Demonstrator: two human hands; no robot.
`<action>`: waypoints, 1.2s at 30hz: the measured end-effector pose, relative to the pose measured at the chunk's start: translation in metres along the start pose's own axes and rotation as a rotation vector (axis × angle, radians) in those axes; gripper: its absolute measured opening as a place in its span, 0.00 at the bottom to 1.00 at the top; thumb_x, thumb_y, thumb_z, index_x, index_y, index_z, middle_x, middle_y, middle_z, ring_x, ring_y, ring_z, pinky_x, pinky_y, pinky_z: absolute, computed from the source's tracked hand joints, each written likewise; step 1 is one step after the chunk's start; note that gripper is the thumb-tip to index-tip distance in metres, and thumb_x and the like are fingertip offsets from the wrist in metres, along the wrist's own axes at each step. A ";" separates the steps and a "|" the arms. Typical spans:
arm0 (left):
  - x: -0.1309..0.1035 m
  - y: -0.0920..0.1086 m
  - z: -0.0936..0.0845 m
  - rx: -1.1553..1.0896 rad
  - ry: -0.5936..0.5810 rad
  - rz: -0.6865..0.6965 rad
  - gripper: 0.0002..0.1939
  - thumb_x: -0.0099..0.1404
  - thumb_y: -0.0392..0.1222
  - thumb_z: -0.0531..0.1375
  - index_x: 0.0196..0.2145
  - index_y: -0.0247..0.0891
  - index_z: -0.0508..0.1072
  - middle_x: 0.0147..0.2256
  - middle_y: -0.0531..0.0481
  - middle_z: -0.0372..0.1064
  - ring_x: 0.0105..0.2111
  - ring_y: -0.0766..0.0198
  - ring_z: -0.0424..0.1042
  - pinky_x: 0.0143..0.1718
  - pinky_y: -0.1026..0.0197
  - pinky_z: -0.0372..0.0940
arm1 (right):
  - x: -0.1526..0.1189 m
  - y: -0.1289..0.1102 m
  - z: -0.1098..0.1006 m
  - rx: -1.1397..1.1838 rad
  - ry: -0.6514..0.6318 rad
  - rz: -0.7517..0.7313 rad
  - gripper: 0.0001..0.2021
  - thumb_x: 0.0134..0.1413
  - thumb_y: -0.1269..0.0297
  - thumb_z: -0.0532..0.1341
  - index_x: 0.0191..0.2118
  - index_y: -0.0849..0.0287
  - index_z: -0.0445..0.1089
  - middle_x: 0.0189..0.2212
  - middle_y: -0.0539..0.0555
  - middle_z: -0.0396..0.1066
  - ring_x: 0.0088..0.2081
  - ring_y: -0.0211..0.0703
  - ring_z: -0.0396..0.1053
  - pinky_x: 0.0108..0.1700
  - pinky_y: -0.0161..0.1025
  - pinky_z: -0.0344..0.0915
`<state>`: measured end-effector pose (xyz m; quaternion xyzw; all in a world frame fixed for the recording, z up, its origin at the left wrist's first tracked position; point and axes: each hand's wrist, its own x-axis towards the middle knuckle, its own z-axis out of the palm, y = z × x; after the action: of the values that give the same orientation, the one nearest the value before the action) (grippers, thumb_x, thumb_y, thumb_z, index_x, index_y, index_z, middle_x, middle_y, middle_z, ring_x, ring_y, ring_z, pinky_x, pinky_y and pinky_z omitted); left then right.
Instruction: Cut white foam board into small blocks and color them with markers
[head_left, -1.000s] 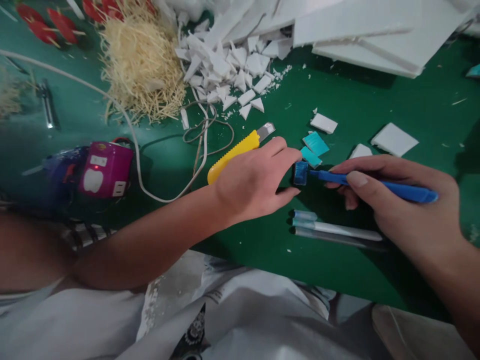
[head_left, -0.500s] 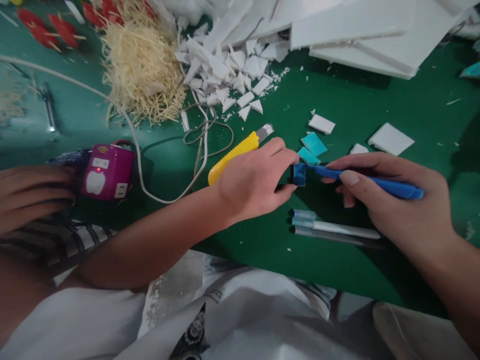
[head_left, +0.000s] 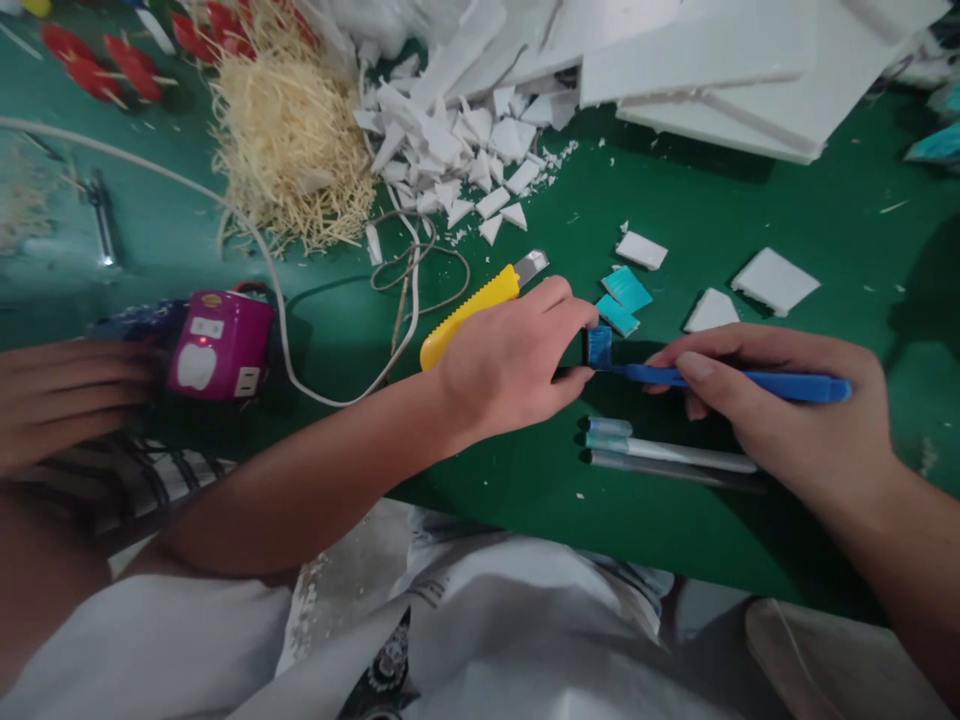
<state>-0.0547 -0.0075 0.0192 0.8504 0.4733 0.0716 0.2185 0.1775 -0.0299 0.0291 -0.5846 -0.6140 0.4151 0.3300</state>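
Between thumb and fingers, my left hand (head_left: 517, 350) pinches a small foam piece (head_left: 599, 348) whose visible face is coloured blue. My right hand (head_left: 795, 400) is closed round a blue marker pen (head_left: 795, 386), its tip at the lower right edge of that piece. Just beyond the fingers lie two turquoise pieces (head_left: 627, 289), partly overlapping. A yellow utility knife (head_left: 469, 315) with its blade out rests by my left hand, its middle partly covered. Below the hands lies a white pen (head_left: 690, 454) with a turquoise cap.
White foam scraps (head_left: 480, 150) are heaped at the back beside a pile of wood shavings (head_left: 289, 150). Stacked foam boards (head_left: 720, 110) stand back right. A cable (head_left: 262, 250) runs past a magenta power adapter (head_left: 221, 345). Another person's hand (head_left: 75, 395) is at the left.
The marker tip has moved from the upper right of the foam piece down to its lower right edge. More blue strokes show on the face. My left hand keeps its hold.
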 end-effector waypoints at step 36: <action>0.001 0.008 -0.015 0.009 -0.100 -0.044 0.17 0.74 0.46 0.61 0.56 0.38 0.76 0.49 0.43 0.75 0.46 0.53 0.81 0.40 0.57 0.71 | 0.009 -0.009 -0.006 0.075 -0.056 0.038 0.06 0.57 0.61 0.68 0.31 0.52 0.82 0.21 0.49 0.78 0.18 0.36 0.68 0.19 0.33 0.61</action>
<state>-0.0531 -0.0053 0.0362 0.8432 0.4807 0.0219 0.2395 0.1779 -0.0198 0.0394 -0.5715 -0.5959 0.4603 0.3263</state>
